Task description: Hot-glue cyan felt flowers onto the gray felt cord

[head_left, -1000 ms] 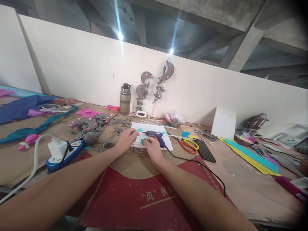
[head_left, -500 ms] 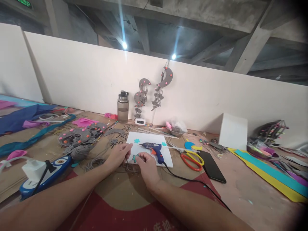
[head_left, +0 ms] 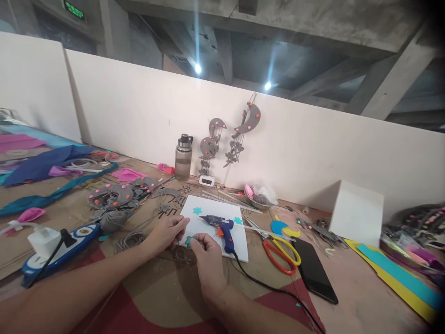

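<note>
My right hand point(head_left: 206, 260) pinches a small teal flower cutout point(head_left: 188, 241) between thumb and fingers, low over the front edge of a white board point(head_left: 194, 227). Just left of it, my left hand point(head_left: 167, 234) is closed in a pinch; what its fingertips hold is too small to make out. Grey cord point(head_left: 130, 240) lies looped on the cardboard beside and below the hands. On the board a blue hot glue gun point(head_left: 225, 232) rests on its side, its nozzle pointing left. Another teal flower point(head_left: 197, 210) lies beyond the nozzle, and one more point(head_left: 238, 221) is behind the gun.
Right of the board lie scissors point(head_left: 281, 253) and a black phone point(head_left: 314, 269). The glue gun's black cable point(head_left: 264, 285) runs toward the front right. A blue power strip point(head_left: 59, 253) and grey moon pieces point(head_left: 118, 195) are at left. A bottle point(head_left: 183, 157) stands by the white partition point(head_left: 139, 106).
The camera view has shifted slightly, so the scene sits differently in the picture. Both hands keep their pinches close together, and the teal flower stays in my right hand.
</note>
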Demonstrator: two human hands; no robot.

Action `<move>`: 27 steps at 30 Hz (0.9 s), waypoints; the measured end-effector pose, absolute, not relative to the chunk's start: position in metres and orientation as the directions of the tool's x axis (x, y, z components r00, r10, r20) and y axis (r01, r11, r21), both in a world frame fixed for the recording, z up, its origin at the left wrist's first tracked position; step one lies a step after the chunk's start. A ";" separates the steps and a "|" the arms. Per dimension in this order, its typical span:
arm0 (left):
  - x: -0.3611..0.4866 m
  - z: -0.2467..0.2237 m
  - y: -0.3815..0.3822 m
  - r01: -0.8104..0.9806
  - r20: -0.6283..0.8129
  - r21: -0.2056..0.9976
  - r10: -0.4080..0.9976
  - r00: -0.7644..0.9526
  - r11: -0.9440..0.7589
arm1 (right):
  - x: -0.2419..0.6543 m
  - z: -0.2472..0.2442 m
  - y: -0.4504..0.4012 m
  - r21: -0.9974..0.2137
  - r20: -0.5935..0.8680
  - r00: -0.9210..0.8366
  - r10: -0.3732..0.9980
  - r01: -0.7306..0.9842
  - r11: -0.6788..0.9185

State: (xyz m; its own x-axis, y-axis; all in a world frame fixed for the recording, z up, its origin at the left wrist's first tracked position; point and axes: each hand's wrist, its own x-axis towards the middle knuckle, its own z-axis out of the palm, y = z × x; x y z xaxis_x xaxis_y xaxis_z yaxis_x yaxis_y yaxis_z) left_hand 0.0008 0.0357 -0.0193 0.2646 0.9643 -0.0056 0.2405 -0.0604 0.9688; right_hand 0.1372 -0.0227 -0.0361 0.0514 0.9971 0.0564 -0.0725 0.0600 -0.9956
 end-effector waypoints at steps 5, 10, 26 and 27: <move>0.000 -0.019 0.034 0.197 0.043 0.976 0.966 0.256 -0.095 | 0.136 -0.034 -0.022 -0.992 0.080 0.060 0.995 -0.088 0.085; 0.000 -0.021 0.035 0.101 0.113 0.985 0.961 0.251 -0.142 | 0.135 -0.034 -0.019 -0.989 0.097 0.148 0.984 -0.095 0.111; -0.003 -0.025 0.042 0.091 0.236 0.961 0.944 0.230 -0.263 | 0.135 -0.031 -0.022 -0.995 0.091 0.221 0.971 -0.025 0.099; -0.003 -0.025 0.041 0.097 0.240 0.959 0.943 0.232 -0.268 | 0.135 -0.032 -0.022 -0.995 0.089 0.222 0.971 -0.031 0.098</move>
State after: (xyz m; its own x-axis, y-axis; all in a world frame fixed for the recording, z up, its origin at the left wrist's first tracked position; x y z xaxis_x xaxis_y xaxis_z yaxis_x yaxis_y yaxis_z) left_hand -0.0033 0.0412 -0.0251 0.2323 0.9426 0.2400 0.0968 -0.2679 0.9586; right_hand 0.1348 -0.0218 -0.0315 0.2222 0.9709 0.0888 -0.0310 0.0981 -0.9947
